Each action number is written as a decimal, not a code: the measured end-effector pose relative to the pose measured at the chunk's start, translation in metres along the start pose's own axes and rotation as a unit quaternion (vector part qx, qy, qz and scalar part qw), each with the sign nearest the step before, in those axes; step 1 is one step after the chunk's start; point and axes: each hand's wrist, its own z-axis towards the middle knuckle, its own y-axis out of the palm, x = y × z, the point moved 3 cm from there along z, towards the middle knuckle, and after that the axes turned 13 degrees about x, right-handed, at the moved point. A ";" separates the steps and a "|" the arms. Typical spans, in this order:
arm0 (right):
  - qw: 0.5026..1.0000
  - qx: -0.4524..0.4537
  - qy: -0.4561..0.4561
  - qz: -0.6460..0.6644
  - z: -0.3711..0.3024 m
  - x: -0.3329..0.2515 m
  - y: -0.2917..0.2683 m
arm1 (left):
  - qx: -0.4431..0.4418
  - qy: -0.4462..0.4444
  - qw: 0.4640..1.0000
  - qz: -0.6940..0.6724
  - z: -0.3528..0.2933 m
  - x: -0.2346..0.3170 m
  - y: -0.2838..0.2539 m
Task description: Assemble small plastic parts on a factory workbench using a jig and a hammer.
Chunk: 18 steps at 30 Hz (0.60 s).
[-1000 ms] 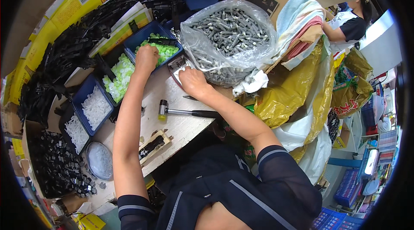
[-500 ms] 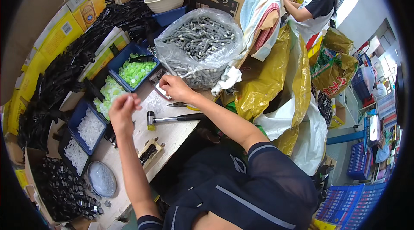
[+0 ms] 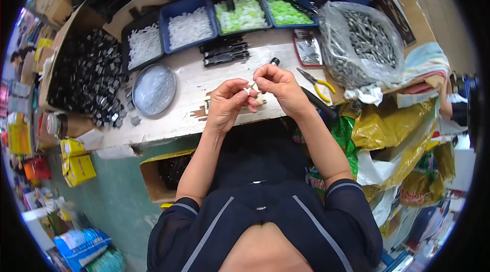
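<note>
My left hand [image 3: 228, 102] is closed, pinching a small white plastic part [image 3: 248, 90] between thumb and fingertips. Close against it, my right hand [image 3: 284, 89] pinches a thin, pale pin-like piece [image 3: 253, 84], too small to make out fully. Both hands meet above the worktable's front edge. Beneath them, a small wooden block [image 3: 208, 104] is mostly covered by my fingers. Behind my right hand lies a hammer, its black handle [image 3: 317, 102] showing to the right and its head partly hidden. Yellow-handled pliers [image 3: 322, 88] rest beside it.
Along the back stand several bins of white pieces [image 3: 190, 28] and green pieces [image 3: 287, 11]. A red-edged tray [image 3: 308, 48] of small metal bits, black parts [image 3: 225, 51] and a round dish [image 3: 154, 90] lie nearer. A bag of grey pieces [image 3: 365, 37] sits right; a box of black parts [image 3: 87, 75] left.
The view has swung round to face the table. My hands, apart before, have come together; the right has left the area by the red-edged tray. Small pieces now show between the fingertips.
</note>
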 end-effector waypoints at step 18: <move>0.993 -0.026 0.074 0.083 0.002 0.023 0.027 | 0.057 0.099 0.993 -0.004 -0.010 0.007 -0.014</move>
